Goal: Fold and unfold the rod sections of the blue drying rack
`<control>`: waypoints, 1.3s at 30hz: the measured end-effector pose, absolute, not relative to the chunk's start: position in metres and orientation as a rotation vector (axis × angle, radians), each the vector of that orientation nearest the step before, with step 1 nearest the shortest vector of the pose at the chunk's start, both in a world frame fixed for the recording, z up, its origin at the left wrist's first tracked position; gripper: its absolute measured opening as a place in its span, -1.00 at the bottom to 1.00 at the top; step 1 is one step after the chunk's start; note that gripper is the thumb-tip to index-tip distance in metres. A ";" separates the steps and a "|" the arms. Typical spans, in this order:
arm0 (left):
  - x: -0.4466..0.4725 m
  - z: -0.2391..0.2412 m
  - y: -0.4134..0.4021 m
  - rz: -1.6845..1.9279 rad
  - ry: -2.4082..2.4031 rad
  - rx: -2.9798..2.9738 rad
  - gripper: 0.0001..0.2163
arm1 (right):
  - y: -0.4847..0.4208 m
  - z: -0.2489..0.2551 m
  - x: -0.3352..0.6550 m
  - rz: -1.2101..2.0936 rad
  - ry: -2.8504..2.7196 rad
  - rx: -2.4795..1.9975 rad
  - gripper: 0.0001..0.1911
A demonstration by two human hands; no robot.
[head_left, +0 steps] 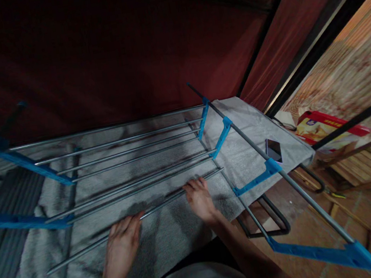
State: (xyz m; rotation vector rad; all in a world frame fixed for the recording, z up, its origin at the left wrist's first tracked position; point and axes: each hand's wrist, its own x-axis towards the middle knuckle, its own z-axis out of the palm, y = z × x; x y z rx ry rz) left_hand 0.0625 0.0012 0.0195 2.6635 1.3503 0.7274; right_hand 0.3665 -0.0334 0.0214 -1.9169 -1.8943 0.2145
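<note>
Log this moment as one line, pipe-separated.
left hand: holding rod | right hand: holding same rod | rod ends: outside blue brackets | phone: on grey cloth

I find the left hand [124, 238] and right hand [200, 198] set apart along one metal rod [163, 202], fingers curled over it from above. Both rod ends sit clear of the blue brackets [255, 182]. Parallel bars of the rack [249, 140] run beyond it, over a grey cloth [245, 157]. A phone [274, 151] lies near the cloth's right edge; farther right, a red-and-yellow box [324, 125].
</note>
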 end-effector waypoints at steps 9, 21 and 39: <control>0.046 0.001 0.015 0.743 1.294 2.574 -0.67 | -0.045 -0.025 0.477 0.406 -0.416 -1.555 -0.44; 0.046 -0.009 0.012 0.683 1.267 2.664 -0.65 | -0.029 -0.011 0.462 0.913 -0.096 -1.094 -0.76; 0.016 -0.016 0.004 0.659 1.562 2.560 -0.63 | -0.024 -0.009 0.465 0.872 0.033 -1.110 -0.56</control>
